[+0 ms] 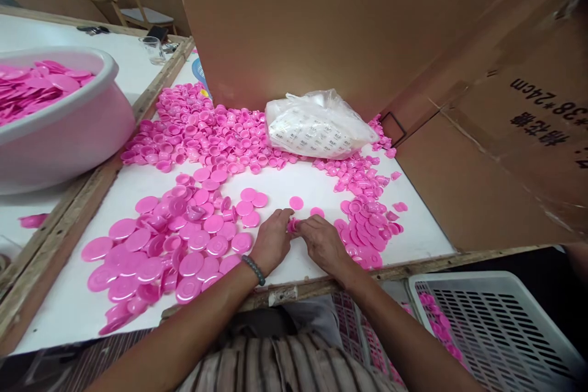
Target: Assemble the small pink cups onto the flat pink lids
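My left hand [272,239] and my right hand [323,244] meet over the white table near its front edge. Pinched between the fingertips of both is a small pink plastic piece [293,226], mostly covered by the fingers; it looks like a toy cup. Just beyond my hands lie loose pink discs, one of them a flat disc [296,203]. To the left spreads a pile of pink toy saucers [190,264] with some cups mixed in. Overlapping pink saucers [362,233] lie right of my right hand.
Many small pink toy cups [215,135] are heaped at the back. A plastic bag of printed white packets [316,125] rests before tall cardboard [294,24]. A large tub [110,110] of pink discs stands left, and a white basket [496,282] sits lower right.
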`<state>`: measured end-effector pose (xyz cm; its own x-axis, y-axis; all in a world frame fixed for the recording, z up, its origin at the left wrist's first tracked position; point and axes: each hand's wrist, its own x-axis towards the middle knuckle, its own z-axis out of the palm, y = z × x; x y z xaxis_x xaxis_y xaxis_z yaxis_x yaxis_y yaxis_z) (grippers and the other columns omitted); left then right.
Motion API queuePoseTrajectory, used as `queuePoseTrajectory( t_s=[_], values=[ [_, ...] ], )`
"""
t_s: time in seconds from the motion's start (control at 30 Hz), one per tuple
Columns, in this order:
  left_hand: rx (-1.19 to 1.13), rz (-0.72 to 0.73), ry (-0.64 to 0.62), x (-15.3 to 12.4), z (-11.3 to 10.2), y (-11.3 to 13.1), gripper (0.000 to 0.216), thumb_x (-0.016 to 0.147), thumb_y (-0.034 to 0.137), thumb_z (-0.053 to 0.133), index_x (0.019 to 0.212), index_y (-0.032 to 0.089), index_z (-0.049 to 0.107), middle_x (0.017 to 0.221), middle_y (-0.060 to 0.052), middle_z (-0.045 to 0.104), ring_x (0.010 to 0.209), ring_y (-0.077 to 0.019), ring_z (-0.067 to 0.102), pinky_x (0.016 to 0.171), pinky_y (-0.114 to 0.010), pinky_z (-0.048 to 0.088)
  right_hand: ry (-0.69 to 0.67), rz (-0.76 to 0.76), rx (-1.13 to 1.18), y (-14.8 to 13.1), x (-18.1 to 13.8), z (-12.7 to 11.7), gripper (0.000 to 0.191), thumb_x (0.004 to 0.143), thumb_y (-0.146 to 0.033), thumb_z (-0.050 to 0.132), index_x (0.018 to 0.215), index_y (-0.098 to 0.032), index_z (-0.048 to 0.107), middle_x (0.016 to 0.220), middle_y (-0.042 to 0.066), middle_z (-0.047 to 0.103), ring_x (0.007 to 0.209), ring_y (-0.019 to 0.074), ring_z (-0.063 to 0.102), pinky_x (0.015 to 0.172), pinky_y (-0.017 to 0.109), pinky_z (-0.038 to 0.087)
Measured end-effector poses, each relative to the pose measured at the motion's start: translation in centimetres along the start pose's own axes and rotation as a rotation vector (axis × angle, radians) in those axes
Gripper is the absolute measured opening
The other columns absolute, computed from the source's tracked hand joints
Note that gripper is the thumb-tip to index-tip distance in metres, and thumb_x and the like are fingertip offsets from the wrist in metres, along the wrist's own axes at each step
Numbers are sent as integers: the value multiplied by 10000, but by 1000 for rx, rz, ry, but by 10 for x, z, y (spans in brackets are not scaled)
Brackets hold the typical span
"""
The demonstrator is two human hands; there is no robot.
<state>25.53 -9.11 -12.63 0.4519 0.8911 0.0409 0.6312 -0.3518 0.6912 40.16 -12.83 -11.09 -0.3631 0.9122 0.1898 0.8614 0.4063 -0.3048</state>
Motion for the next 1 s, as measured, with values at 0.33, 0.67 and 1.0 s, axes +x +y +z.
queuePoseTrajectory(
  t_s=[0.33, 0.67, 1.0],
  values=[
    [-56, -36, -29, 1, -2, 0, 422, 688, 66, 540, 1089, 187, 484, 890, -25, 582, 751, -142, 560, 662, -257, 430, -55, -93, -176, -2, 4, 6, 212, 785, -28, 408, 763, -154, 577, 738, 63, 561, 737, 191, 427, 684, 330, 309],
    [-334, 35, -75, 1, -21, 2, 230, 755, 240, 582, 978, 191, 559, 789, -9, 643, 724, -132, 584, 662, -239, 443, 122, 603, 779, -4, -3, 7, 211, 805, -334, 507, 719, -175, 615, 645, 4, 599, 624, 132, 532, 592, 247, 393],
    [-270, -4, -182, 5, -26, 7, 157, 743, 315, 576, 839, 190, 589, 639, 24, 595, 590, -118, 528, 551, -216, 368, 90, 791, 1023, -10, -2, 7, 236, 733, -390, 576, 748, -161, 631, 639, 6, 605, 572, 116, 536, 518, 226, 401]
  ],
)
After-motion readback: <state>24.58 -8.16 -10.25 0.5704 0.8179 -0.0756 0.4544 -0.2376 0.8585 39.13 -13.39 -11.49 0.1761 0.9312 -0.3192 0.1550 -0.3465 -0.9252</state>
